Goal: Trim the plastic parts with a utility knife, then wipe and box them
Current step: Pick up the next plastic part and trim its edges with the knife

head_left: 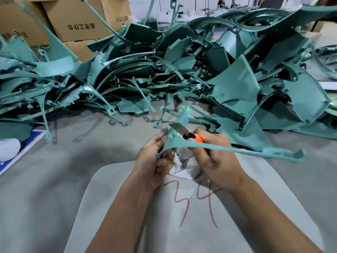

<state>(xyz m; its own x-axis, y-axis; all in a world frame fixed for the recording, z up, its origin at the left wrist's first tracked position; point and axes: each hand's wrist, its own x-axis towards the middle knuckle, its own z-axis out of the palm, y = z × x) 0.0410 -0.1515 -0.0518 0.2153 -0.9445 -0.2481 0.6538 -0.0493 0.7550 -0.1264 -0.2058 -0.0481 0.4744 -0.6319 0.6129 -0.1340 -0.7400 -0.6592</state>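
My left hand (155,157) grips the teal part (200,145) low; my right hand (213,152) clenches the utility knife (189,135), blade at its upper edge. I'd shave away from fingers. Pile (164,70) lies beyond.

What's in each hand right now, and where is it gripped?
Left hand grips the teal plastic part at its wide end; right hand grips the utility knife by its orange handle.
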